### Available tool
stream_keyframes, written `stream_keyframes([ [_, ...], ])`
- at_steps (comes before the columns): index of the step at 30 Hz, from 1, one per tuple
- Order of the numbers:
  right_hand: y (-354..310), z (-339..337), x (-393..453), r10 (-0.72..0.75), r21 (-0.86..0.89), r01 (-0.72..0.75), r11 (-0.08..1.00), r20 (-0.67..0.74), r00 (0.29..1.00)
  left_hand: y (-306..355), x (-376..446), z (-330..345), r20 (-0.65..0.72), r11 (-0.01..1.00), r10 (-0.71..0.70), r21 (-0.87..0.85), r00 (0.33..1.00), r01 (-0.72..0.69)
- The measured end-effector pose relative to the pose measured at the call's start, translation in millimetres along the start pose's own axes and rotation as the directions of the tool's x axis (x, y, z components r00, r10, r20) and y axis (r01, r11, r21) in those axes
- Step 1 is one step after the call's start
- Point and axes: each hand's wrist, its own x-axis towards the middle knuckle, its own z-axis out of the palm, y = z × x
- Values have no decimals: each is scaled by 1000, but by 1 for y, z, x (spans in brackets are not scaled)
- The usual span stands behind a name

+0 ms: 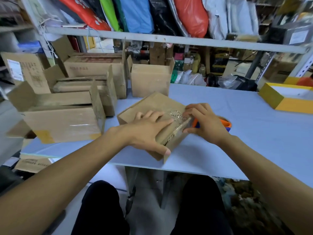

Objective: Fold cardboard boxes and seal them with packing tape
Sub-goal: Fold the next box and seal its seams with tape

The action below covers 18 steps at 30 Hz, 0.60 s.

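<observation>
A pale blue table runs across a cluttered packing room, with shelving behind it stuffed with coloured mailer bags, a group of open cardboard boxes on the left and a yellow box at the far right. The box being worked on lies near the front edge of the table, in the middle, its closed flaps facing up. The left hand lies flat on top with fingers spread and nearly straight, the thumb reaching over the near edge, pressing the flaps down. The right hand has its fingers curled at the box's right end, seemingly smoothing clear packing tape over the edge; an orange tape dispenser sits just behind that hand, and I cannot tell whether the hand also holds it. The step looks like sealing the seam. Next the tape probably needs pressing down the side wall and cutting free, with the left hand holding the flaps shut. The box's long axis runs diagonally, from far left towards near right, one corner pointing at the person.
</observation>
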Motion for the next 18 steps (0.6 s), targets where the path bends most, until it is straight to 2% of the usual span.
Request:
stream_keyframes([
  [2,12,-12,-11,165,-66,-165,984,-5,986,0,0,-3,60,998,36,49,998,-39],
  [3,16,-18,-16,280,-111,-274,955,37,959,0,1,-2,53,994,50,94,997,-55],
  [5,20,-22,-24,422,-266,-367,891,189,887,3,4,1,-44,981,83,177,996,-74],
  [7,19,-20,-26,443,-388,-331,860,247,862,8,7,6,-143,974,119,210,982,-87],
  [10,15,-13,-28,469,-479,-314,820,246,848,24,13,6,-185,979,79,197,980,-42],
  [15,13,-9,-37,514,-496,-348,795,248,821,47,25,3,-179,982,-15,183,984,48],
  [18,19,-10,-47,502,-483,-351,802,229,834,51,27,4,-187,981,-46,177,981,80],
])
